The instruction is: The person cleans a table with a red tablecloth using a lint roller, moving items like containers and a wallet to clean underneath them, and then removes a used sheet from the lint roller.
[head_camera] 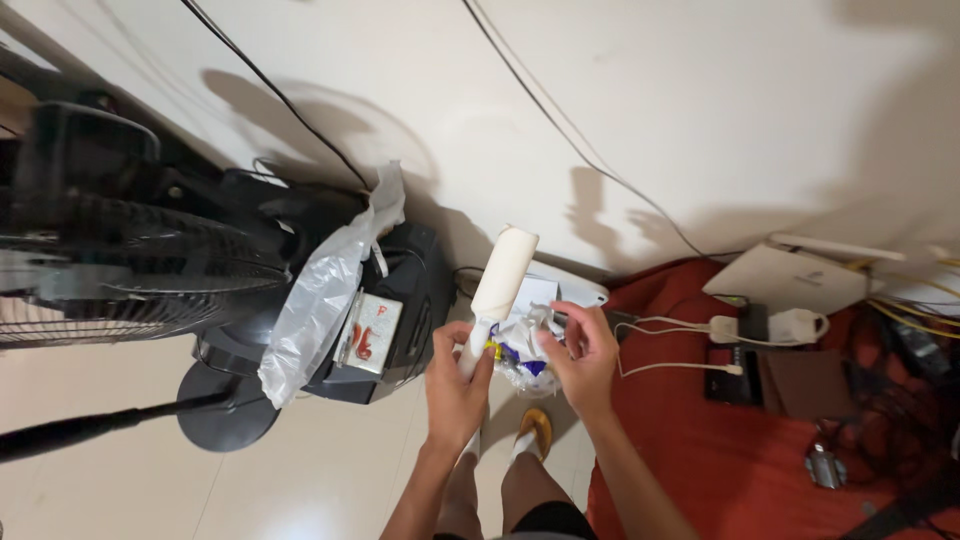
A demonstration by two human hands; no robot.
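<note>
So, head view: left hand point(455, 385) is clenched around the handle of a white lint roller point(503, 275), with the roll sticking out above the fist. Its long axis runs nearly upright, tipped a bit to the right, head pointing up at the wall point(700, 100). Right hand point(583, 355) is just beside it, fingers pinching a crumpled white-and-blue wrapper point(520, 350) that touches the handle. Both forearms come up from the bottom edge, hands held over the pale floor point(300, 480). Black fan point(120, 260) on the left, red cloth point(720, 450) on the right.
</note>
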